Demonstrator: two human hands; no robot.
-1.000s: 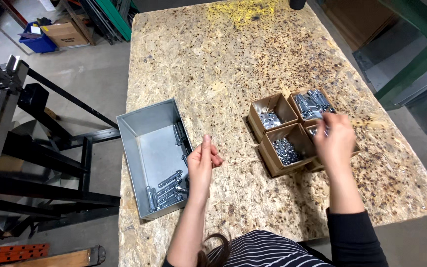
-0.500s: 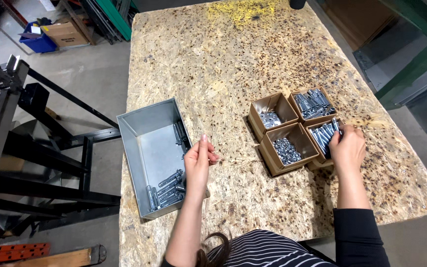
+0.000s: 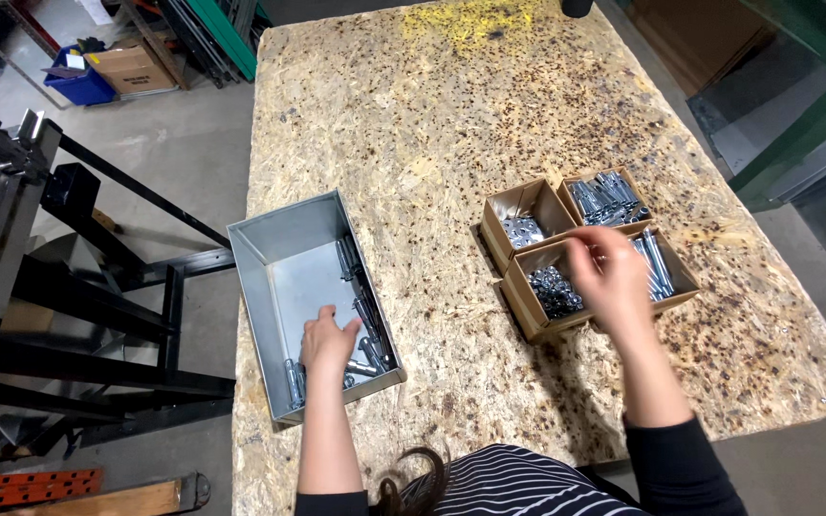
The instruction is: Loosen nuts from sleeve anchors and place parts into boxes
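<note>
Left hand (image 3: 329, 336) sits inside the grey metal bin (image 3: 284, 250) at the desk's (image 3: 432, 124) 8 o'clock edge, fingers spread and open, palm down over the bolts (image 3: 367, 330) heaped along the bin's right wall and near corner; fingertips touch or almost touch that hardware, nothing clearly pinched. Right hand (image 3: 612, 277) hangs over the cluster of four cardboard boxes at the desk's 3 o'clock, blurred; fingers curl downward, cannot tell whether they hold anything. It hovers above the seam between the near-left box of small nuts (image 3: 553, 290) and the near-right box of long bolts (image 3: 660, 266). Far-left box holds washers (image 3: 524, 229); far-right box holds more bolts (image 3: 606, 199). Boxes sit touching one another, well apart from the bin. Desk surface is speckled chipboard. Black steel frame (image 3: 69, 287) stands on the floor at 9 o'clock; blue crate (image 3: 76, 84) and carton (image 3: 131, 67) at 11 o'clock.
</note>
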